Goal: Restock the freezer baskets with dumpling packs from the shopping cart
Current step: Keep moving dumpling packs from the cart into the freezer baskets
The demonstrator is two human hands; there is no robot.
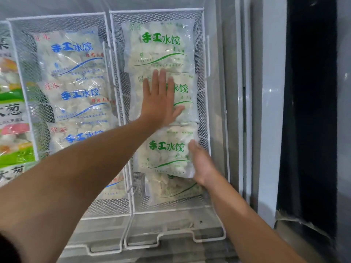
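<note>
— Where had you got to with the restocking?

— I was settling the stack in the right-hand basket [206, 103]. My left hand [161, 103] lay flat, fingers straight and spread, pressing on the second green-print pack [185, 95]. My right hand [201, 164] was at the right edge of the third green-print pack [167, 150], fingers fairly straight against its side; it pushed more than it gripped.

— So nothing was actually held?

— No. Both hands were wide, only pressing. Four green packs overlapped in that basket, the top pack [159, 46] at the far end, the lowest pack [171, 188] partly under the third. The blue-print packs [76, 76] sat in the basket alongside on the left.

— And next?

— By my judgement, square the third pack, let go, then turn back for another. The cart wasn't in view, so I couldn't tell what remained.
</note>
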